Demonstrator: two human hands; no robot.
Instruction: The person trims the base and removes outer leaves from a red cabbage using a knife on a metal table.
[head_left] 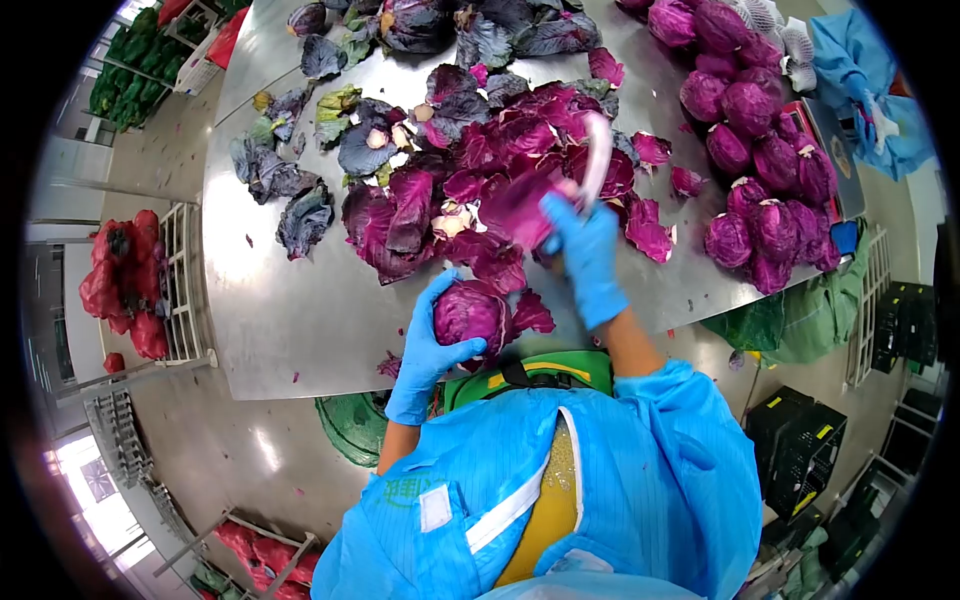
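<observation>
On a metal table (260,320) (leaf-strewn), purple cabbages (750,105), grey floor (200,450) below.

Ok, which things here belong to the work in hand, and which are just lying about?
Work in hand:
Cabbage in left hand
Blurred white curved item at right hand
Loose purple leaves
Piled cabbages
Steel table

Apparently lying about:
Red sacks
Black crates
</observation>
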